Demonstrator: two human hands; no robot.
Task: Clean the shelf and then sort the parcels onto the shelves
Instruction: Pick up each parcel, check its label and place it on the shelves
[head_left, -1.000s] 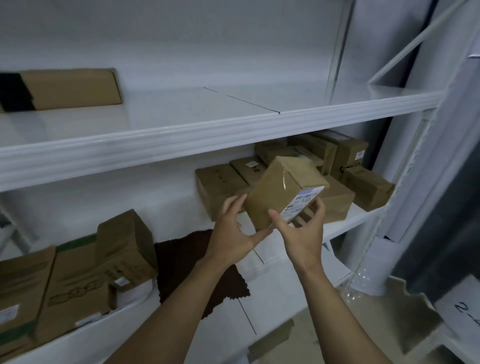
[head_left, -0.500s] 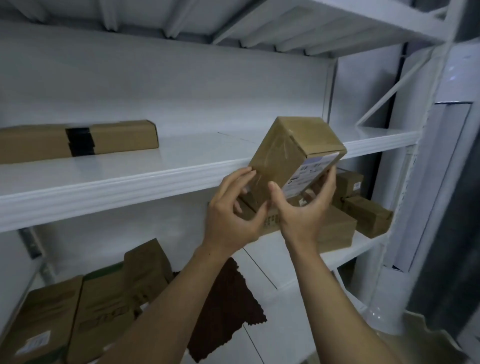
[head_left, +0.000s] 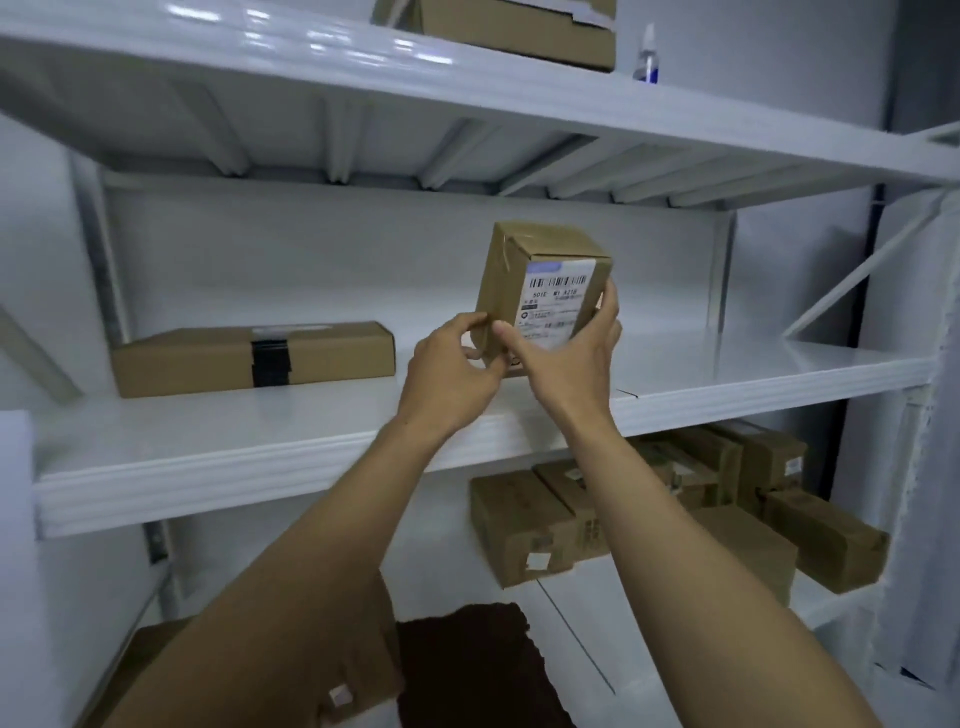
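Right, the cloth (head_left: 467, 665) lies near the lower shelf's (head_left: 649, 649) front edge, so wiping looks done, and parcels (head_left: 535, 530) fill its right end. Sorting is underway: my left hand (head_left: 452, 374) pinches the small parcel (head_left: 540, 280) at its lower left corner. My right hand (head_left: 571, 358) wraps its labelled side, upright over the middle shelf (head_left: 260, 441), right of the long parcel (head_left: 249, 358) further back.

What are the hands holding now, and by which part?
A small cardboard parcel, held at its lower end: the left hand pinches the lower left edge, the right hand grips the lower right side.
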